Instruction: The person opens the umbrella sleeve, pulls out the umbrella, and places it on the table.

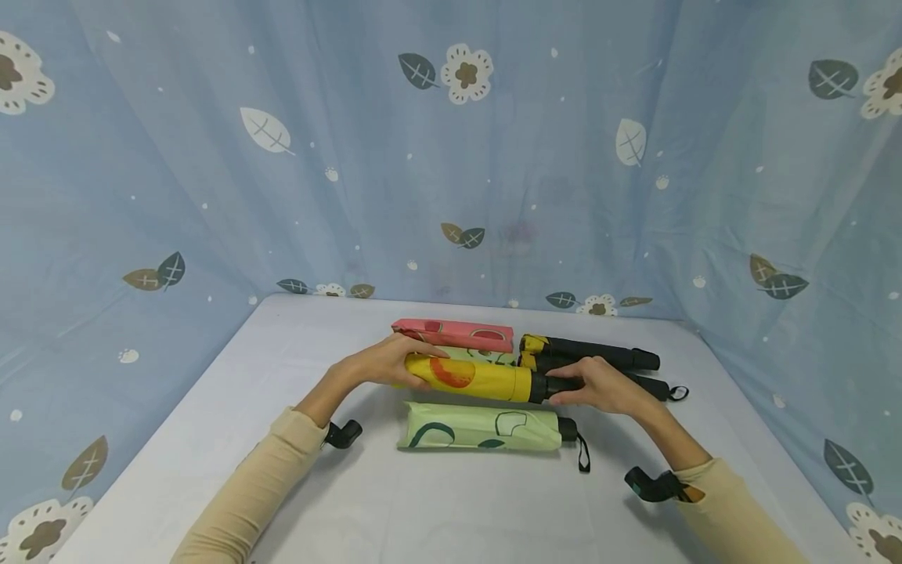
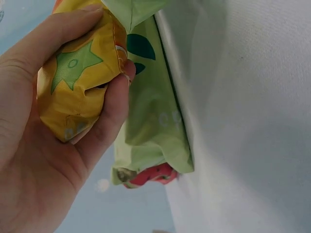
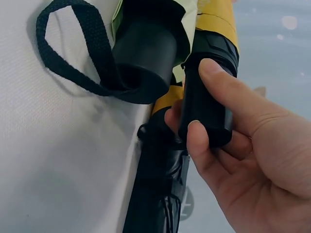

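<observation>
A folded yellow umbrella with an orange fruit print lies level between both hands, close over the table. At its left end my left hand grips the cloth; the left wrist view shows thumb and fingers round the yellow sleeve with a green star print. My right hand pinches the black handle at the other end. Nearer to me lies a folded light green umbrella with a black handle and wrist strap. Behind the yellow one, a second green umbrella is partly hidden.
A red umbrella with watermelon prints lies at the back of the row. To its right are two black umbrellas with yellow ends, the nearer partly behind my right hand. A blue patterned curtain surrounds the white table.
</observation>
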A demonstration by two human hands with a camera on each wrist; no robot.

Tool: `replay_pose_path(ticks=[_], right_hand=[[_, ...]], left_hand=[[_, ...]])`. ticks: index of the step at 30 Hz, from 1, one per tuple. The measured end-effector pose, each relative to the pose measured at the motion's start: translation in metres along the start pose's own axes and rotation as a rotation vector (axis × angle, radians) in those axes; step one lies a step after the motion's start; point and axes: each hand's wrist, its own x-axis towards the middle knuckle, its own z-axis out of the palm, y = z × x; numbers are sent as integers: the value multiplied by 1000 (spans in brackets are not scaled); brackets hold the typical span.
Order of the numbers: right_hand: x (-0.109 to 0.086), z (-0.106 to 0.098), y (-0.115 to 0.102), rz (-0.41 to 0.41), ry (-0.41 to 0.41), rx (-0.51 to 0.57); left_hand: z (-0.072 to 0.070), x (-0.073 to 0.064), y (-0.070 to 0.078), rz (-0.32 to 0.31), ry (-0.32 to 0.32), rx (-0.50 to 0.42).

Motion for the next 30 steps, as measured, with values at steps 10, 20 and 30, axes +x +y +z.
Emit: replay_pose_path(ticks=[10, 20, 30], right_hand=[[0, 1, 0, -57, -28, -2], [-3, 0, -2, -98, 13, 9], [-6, -1, 1, -78, 68, -16]], left_hand=[[1, 0, -1, -12, -12, 2], [-4, -3, -1, -15, -12, -32], [-3, -4, -6, 18, -4, -68]])
